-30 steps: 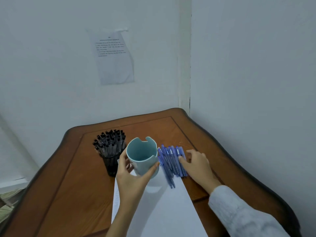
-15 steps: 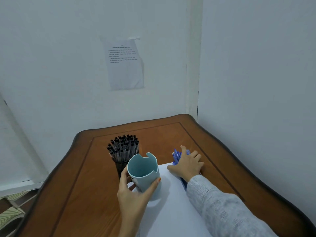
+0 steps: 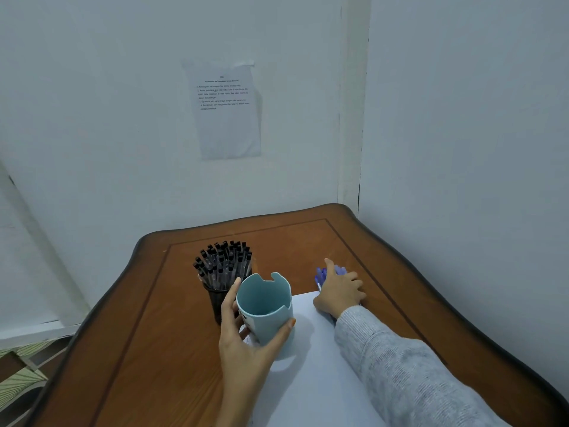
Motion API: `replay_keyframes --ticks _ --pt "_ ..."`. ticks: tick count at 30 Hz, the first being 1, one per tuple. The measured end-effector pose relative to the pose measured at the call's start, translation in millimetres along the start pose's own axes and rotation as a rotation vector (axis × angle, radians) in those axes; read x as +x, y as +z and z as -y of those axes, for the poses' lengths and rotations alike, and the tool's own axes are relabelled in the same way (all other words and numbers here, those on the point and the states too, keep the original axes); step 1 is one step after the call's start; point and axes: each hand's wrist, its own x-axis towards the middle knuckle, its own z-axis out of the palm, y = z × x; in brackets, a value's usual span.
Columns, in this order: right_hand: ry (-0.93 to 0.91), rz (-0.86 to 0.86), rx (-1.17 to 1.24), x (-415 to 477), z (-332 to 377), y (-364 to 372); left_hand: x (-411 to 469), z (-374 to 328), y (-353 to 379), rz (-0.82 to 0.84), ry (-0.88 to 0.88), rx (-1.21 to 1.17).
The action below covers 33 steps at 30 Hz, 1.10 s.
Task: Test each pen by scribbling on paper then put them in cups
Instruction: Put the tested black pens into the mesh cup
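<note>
Item: blue cup (image 3: pixel 264 306), apparently empty, on the near-left part of the white paper (image 3: pixel 314 389), mid-counter (image 3: pixel 154 334); the left hand (image 3: pixel 246 343) wraps it, thumb on one side, fingers on the other. Item: blue pens (image 3: pixel 321 274), lying at the paper's far right corner under the right hand (image 3: pixel 338 291) (fingers bent over them; whether one is pinched cannot be told). Item: black cup (image 3: pixel 215 300) of black pens (image 3: pixel 221 263), just behind. Advice: single out one pen, lift it clear of its neighbours, scribble on bare paper.
</note>
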Motion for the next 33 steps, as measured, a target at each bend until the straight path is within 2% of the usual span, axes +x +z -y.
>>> replay_keyframes --ticks 6,13,19,25,28,31,33 --pt "-0.125 -0.087 0.023 3.2 -9.9 2.4 0.3 -3.4 2.5 0.037 0.024 0.01" --pt "-0.243 -0.186 0.174 -11.5 -20.9 -2.7 -1.4 -2.4 -3.3 0.071 0.028 0.044" --pt "-0.51 -0.221 0.696 -33.5 -13.5 -46.7 -0.8 -7.4 -3.4 0.103 0.043 0.056" --pt "-0.643 -0.258 1.017 -69.5 13.2 -104.7 -0.7 -9.4 2.3 0.159 0.018 0.097" --pt "-0.608 -0.272 1.245 -73.3 28.7 -122.3 -1.0 -13.6 6.7 0.181 0.001 0.098" --pt "-0.431 -0.216 1.535 -72.6 42.6 -132.5 -3.2 -20.2 11.5 0.21 0.014 0.095" --pt "-0.362 -0.2 1.629 -74.0 48.6 -131.5 -5.9 -28.0 14.3 0.221 0.029 0.095"
